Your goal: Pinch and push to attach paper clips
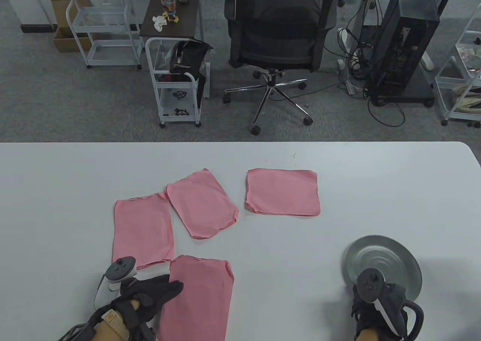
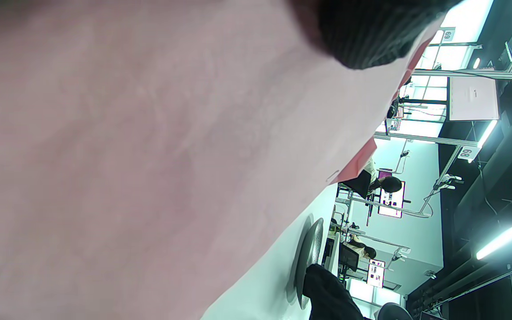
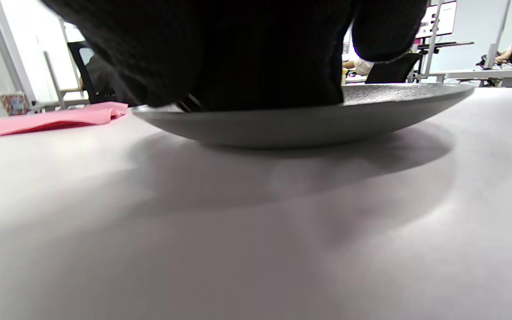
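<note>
Nearest pink sheet, long axis six to twelve, lies under left hand, fingers flat. Right hand, grip unreadable, reaches into metal dish at three o'clock.

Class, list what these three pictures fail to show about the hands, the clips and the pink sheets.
- Paper clips: none made out; in the table view and right wrist view the right hand covers the inside of the metal dish.
- Right fingers: hidden by the glove's back, grip unknown.
- Nearest pink sheet: cut off by the table view's bottom edge; a blur in the left wrist view.
- Left hand: fingertips on that sheet; the palm side unseen.
</note>
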Motion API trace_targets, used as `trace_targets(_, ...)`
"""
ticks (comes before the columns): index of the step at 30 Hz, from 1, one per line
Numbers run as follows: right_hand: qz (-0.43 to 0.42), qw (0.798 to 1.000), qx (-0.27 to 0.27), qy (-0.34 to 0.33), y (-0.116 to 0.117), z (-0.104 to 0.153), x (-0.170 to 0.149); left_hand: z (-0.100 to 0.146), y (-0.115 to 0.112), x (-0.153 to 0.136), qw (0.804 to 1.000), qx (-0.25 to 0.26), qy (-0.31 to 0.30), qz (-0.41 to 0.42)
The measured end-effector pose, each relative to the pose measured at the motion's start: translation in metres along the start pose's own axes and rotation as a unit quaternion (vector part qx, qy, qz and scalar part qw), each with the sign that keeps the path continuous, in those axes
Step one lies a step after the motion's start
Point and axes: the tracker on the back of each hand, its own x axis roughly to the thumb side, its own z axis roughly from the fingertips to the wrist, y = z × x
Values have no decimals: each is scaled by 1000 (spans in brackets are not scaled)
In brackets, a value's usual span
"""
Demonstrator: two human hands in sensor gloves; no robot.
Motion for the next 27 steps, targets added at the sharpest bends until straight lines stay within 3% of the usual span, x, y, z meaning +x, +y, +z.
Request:
trace_targets(5,-166,985,-22,33,-5,-1,-23,0,0,0,1000,0,2,-1)
trace_targets(7,-263,963,-14,59,-5,-1,-34,0,0,0,1000,1,5,-2)
trace_targets(10,-400,912,14,89,0,-2,-47,0,0,0,1000,2,7,-5)
trace_targets(15,-491,868,28,66,2,-2,-42,-1,-1,0,1000,4,10,-7)
trace_targets(19,-578,814,57,-25,-8,1,-8,-1,-1,0,1000,4,14,-6)
trace_targets(23,-560,820,75,-97,-24,8,50,-3,0,0,1000,16,25,3)
trace_targets(27,-514,823,153,-189,-33,21,134,-4,-1,0,999,24,31,-3)
